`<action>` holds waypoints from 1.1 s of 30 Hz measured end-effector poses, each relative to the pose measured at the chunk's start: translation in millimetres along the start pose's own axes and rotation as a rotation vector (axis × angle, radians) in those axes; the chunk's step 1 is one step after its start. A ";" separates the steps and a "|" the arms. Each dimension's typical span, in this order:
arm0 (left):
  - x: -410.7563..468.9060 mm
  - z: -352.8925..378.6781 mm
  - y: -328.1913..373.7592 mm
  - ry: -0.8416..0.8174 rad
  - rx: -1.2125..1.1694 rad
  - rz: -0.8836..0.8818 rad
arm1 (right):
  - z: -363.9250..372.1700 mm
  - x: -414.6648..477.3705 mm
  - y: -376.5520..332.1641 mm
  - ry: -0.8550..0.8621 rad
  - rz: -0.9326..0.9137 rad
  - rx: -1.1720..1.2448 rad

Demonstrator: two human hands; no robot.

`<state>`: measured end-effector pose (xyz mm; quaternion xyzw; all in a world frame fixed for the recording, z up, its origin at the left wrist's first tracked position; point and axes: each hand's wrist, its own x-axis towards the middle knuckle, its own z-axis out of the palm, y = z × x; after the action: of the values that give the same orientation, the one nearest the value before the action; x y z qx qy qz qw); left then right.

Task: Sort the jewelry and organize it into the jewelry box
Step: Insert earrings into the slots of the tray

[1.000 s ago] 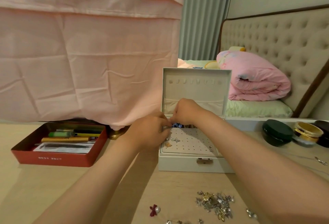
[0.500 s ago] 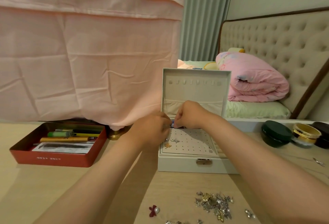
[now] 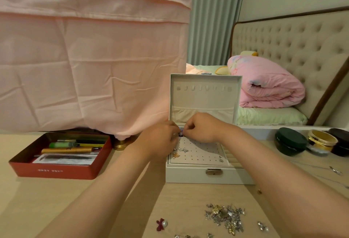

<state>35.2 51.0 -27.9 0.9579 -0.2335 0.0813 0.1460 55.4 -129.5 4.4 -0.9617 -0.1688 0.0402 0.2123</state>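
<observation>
One earring [image 3: 181, 131] above one box [image 3: 205, 177].
Left hand [image 3: 160, 139] and right hand [image 3: 200, 128] both pinch it; three tins [image 3: 290, 141], one tray [image 3: 56, 170].

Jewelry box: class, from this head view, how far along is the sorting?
Done: a few small pieces sit on the perforated panel in the jewelry box. In hand: left hand and right hand pinch a small blue piece over it. Left: the loose pile and red bow piece on the table.

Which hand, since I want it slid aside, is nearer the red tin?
Left. The left hand is right of the red tin, at the jewelry box's left edge; the right hand is farther right.
</observation>
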 end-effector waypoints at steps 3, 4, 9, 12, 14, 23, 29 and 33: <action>0.0 -1.2 3.1 0.012 0.021 -0.001 | -4.8 -0.3 -1.5 0.097 -0.013 -0.005; -0.6 -1.2 3.8 -0.008 0.038 0.008 | -4.6 -1.9 -3.0 0.102 -0.025 -0.049; -5.2 -5.8 4.1 -0.013 0.012 -0.008 | 3.7 -9.2 -3.5 0.028 -0.052 -0.203; -17.4 -13.6 11.7 0.102 0.000 -0.035 | -8.5 -25.9 -7.6 0.140 -0.064 -0.176; -31.4 -18.6 18.6 0.166 -0.006 -0.053 | -17.7 -46.2 -11.4 0.192 -0.092 -0.170; -93.0 -10.0 78.9 0.086 -0.165 0.039 | -19.3 -153.7 -6.6 -0.063 -0.088 0.019; -99.6 22.6 103.8 -0.043 -0.181 0.019 | -1.6 -177.0 16.7 -0.188 0.060 -0.129; -98.9 37.1 111.2 -0.103 -0.149 0.069 | 8.4 -179.3 31.3 -0.168 0.124 -0.145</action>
<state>-100.7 -13.2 -58.2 0.9388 -0.2788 0.0192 0.2015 -104.8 -214.2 -15.3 -0.9764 -0.1285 0.1212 0.1243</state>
